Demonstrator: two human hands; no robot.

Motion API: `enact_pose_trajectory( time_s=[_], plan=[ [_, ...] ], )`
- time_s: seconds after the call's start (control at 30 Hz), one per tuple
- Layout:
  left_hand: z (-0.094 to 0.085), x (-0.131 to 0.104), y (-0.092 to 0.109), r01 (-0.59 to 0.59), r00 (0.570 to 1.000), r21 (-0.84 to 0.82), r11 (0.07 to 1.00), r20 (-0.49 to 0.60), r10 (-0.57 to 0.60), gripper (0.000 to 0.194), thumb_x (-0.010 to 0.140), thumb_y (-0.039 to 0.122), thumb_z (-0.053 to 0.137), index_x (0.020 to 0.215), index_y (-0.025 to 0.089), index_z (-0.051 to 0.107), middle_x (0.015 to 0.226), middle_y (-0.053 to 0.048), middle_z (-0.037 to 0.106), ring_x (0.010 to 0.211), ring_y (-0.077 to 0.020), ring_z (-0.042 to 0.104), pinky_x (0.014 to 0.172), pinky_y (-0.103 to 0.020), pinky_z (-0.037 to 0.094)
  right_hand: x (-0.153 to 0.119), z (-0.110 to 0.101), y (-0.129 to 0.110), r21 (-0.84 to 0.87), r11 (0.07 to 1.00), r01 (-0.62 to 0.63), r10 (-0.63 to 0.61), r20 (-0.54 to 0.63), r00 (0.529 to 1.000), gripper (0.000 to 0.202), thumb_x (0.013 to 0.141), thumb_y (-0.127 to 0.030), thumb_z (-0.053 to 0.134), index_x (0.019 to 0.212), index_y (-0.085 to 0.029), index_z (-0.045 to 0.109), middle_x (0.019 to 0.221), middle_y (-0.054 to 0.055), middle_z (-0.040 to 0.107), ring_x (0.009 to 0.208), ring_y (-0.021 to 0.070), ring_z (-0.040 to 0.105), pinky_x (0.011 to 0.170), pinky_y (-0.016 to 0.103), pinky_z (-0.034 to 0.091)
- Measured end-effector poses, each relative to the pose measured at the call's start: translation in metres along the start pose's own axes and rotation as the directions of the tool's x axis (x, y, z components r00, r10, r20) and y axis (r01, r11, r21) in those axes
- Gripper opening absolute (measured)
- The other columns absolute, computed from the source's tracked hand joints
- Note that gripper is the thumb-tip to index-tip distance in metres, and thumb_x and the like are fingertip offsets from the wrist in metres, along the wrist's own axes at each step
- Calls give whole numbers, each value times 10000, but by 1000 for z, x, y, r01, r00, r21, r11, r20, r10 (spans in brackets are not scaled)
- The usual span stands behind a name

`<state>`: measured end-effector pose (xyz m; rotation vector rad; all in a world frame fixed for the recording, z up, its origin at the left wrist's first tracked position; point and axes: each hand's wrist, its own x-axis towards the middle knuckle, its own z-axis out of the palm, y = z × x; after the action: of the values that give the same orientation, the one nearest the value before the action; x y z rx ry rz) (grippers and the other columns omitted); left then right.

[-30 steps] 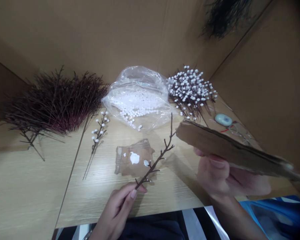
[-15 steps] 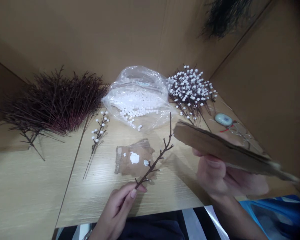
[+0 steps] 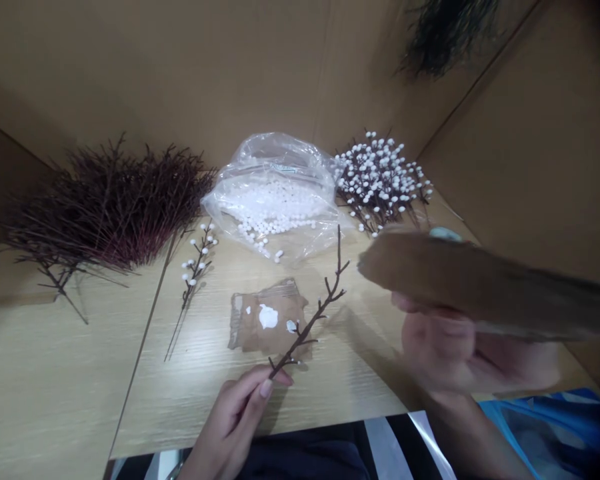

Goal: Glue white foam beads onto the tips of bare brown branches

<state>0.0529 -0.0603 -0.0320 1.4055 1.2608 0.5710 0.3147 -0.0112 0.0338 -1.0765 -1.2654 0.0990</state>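
A dark brown twig [image 3: 307, 328] with short side branches is pinched at its lower end between the thumb and fingers of my left hand [image 3: 240, 407]. Small pale dots show on some of its branch tips. My right hand [image 3: 455, 347], blurred, grips a flat piece of cardboard [image 3: 480, 280] to the right of the twig. Behind the twig a smaller cardboard scrap [image 3: 253, 333] lies on the table, with a white blob [image 3: 269, 317] and smaller white spots on it.
On the table [image 3: 70, 387] are bare twigs [image 3: 115, 200] at left, one white-berried twig [image 3: 196, 267], a clear bag of white beads [image 3: 275, 200], and a berried bunch [image 3: 380, 173]. A pale green object [image 3: 445, 233] is partly hidden. Cardboard walls [image 3: 205, 73] stand behind.
The cardboard in my right hand has shifted right and tilted its broad face more into view, covering part of the pale green object. My left hand and the twig have hardly moved.
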Motion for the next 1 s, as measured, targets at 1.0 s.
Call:
enact_pose_trajectory(
  time_s=[1.0],
  plan=[
    [4,-1,-2,159,983,-701,695,46,-178,502,917,614,633,1247,247,541,598,107,330,485,-84,185,438,-167,228,-86,4,13,-442,713,-545,699,376,609,678,930,-470,637,1508,-199,410,1182,134,682,997,279,694,872,485,584]
  ],
)
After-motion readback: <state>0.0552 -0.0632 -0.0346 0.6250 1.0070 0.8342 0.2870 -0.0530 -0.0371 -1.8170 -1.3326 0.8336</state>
